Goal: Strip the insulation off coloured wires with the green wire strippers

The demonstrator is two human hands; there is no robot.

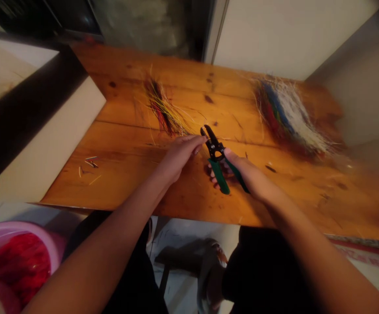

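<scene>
Two hands at green-handled wire strippers (217,161): R hand (245,172) grips handles, spread; L hand (179,155) at tip, pinch unclear. Behind strippers: yellow-red wire bunch (163,109), multicolour wire bunch (287,115); offcuts (89,163) far left, on wood bench (189,87).

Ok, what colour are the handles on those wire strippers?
The wire stripper handles are dark green, as the head view shows best.

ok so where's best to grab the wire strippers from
Take the wire strippers by their green handles, coming from the near side. The handles splay back toward the person while the black jaws point away, so wrapping the fingers around the handles likely keeps them clear of the jaws. The right hand already sits there.
</scene>
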